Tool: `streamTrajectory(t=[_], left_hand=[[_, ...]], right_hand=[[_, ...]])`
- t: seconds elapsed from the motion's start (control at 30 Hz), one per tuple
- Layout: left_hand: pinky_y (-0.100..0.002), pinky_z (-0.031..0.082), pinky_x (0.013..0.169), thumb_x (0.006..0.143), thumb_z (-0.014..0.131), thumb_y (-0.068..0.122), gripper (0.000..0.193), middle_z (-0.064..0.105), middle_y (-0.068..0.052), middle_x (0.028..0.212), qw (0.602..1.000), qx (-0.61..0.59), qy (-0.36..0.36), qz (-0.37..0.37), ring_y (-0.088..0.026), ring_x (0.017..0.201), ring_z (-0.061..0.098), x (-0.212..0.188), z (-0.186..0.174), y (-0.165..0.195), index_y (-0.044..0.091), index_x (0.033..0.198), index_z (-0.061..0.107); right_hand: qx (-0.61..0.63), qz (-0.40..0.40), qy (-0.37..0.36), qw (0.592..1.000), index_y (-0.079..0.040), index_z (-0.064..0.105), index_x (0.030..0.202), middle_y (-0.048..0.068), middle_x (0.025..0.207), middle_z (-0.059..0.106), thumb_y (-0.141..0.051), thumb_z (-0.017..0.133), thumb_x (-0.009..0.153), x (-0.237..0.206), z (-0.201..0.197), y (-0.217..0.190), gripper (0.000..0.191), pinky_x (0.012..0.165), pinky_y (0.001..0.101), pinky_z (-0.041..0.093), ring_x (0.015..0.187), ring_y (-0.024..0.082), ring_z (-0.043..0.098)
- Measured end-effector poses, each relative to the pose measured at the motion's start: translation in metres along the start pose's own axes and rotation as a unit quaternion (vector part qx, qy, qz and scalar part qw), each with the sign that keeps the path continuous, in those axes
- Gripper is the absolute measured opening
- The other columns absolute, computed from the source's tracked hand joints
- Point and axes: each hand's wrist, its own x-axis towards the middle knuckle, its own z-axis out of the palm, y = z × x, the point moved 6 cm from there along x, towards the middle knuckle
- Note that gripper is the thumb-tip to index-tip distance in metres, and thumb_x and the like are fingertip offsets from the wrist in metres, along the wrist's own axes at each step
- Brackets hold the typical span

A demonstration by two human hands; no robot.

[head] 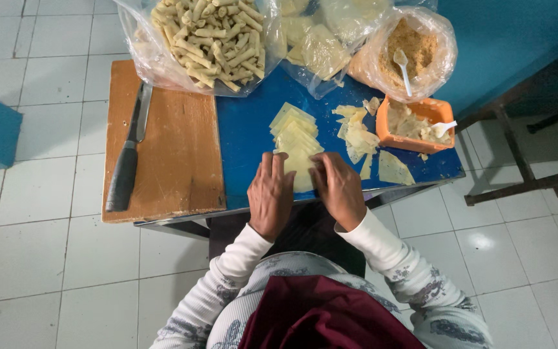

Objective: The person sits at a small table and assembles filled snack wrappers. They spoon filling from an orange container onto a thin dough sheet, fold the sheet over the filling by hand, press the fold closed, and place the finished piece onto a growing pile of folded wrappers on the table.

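- Head view: the left hand [270,197] and the right hand [338,189] lie side by side at the near edge of the blue table [247,139], palms down, fingers pressed onto a pale yellow dough sheet [300,169]. Neither hand is spread wide; whether the fingertips pinch or only press the sheet I cannot tell, since the backs of the hands hide them.
- That sheet is the nearest of an overlapping row of cut sheets [294,129] that runs from the hands towards the middle of the table; these lie flat and unrolled.
- To the right of the row lies a loose heap of sheet pieces [356,132], and one more flat piece [394,169] near the table's right near corner.
- An orange tub [414,126] with pale filling and a white spoon sits near the right edge; behind it, a clear bag of brown crumbs [414,52] with another spoon.
- At the far edge, a clear bag of finished rolled sticks [211,35] is already well filled, so much of the rolling looks done, while the flat sheets remain.
- A wooden cutting board [175,152] covers the table's left end, with a dark-handled knife [129,158] lying untouched along its left side.
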Motion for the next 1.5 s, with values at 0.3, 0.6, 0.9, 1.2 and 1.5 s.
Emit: streamTrajectory(t=[0.3, 0.6, 0.9, 1.2, 1.5], left_hand=[[-0.050, 0.036, 0.110, 0.097, 0.069, 0.025, 0.038, 0.061, -0.010, 0.134, 0.965, 0.116, -0.009, 0.235, -0.029, 0.134, 0.050, -0.030, 0.012, 0.009, 0.006, 0.129, 0.063], [-0.055, 0.031, 0.117, 0.097, 0.068, 0.030, 0.042, 0.060, -0.010, 0.134, 0.963, 0.137, -0.011, 0.231, -0.028, 0.136, 0.048, -0.032, 0.015, 0.006, 0.007, 0.131, 0.063], [-0.057, 0.028, 0.119, 0.098, 0.067, 0.029, 0.040, 0.059, -0.010, 0.135, 0.964, 0.128, -0.009, 0.232, -0.028, 0.135, 0.050, -0.032, 0.016, 0.004, 0.007, 0.131, 0.062], [-0.057, 0.027, 0.120, 0.098, 0.067, 0.026, 0.039, 0.060, -0.012, 0.134, 0.967, 0.114, -0.009, 0.229, -0.027, 0.135, 0.051, -0.031, 0.012, 0.005, 0.006, 0.132, 0.062], [-0.051, 0.033, 0.124, 0.099, 0.067, 0.020, 0.040, 0.058, -0.016, 0.136, 0.975, 0.054, -0.021, 0.217, -0.028, 0.137, 0.052, -0.030, 0.009, 0.005, -0.001, 0.133, 0.060]], right_hand=[[-0.055, -0.065, 0.061, 0.995, -0.009, 0.062, 0.130, 0.010, 0.115, 0.064, -0.011, 0.076, 0.091, 0.010, -0.043, 0.010, 0.041, 0.099, 0.0454, 0.048, 0.111, 0.034, 0.060], [-0.311, 0.029, -0.104, 0.944, -0.013, 0.074, 0.113, 0.009, 0.121, 0.045, -0.043, 0.095, 0.062, 0.037, -0.097, 0.108, 0.063, 0.092, 0.0539, 0.034, 0.116, 0.036, 0.039], [-0.281, 0.018, -0.069, 0.957, -0.016, 0.075, 0.092, 0.005, 0.120, 0.044, -0.041, 0.095, 0.067, 0.035, -0.083, 0.138, 0.041, 0.091, 0.0542, 0.032, 0.118, 0.034, 0.039], [-0.238, 0.050, -0.048, 0.969, -0.015, 0.065, 0.087, 0.008, 0.115, 0.041, -0.033, 0.099, 0.064, 0.035, -0.073, 0.143, 0.045, 0.090, 0.0534, 0.033, 0.115, 0.035, 0.039], [-0.126, -0.032, 0.004, 0.992, -0.013, 0.068, 0.127, 0.011, 0.113, 0.042, -0.008, 0.084, 0.081, 0.027, -0.078, 0.059, 0.049, 0.097, 0.0486, 0.038, 0.108, 0.032, 0.043]])
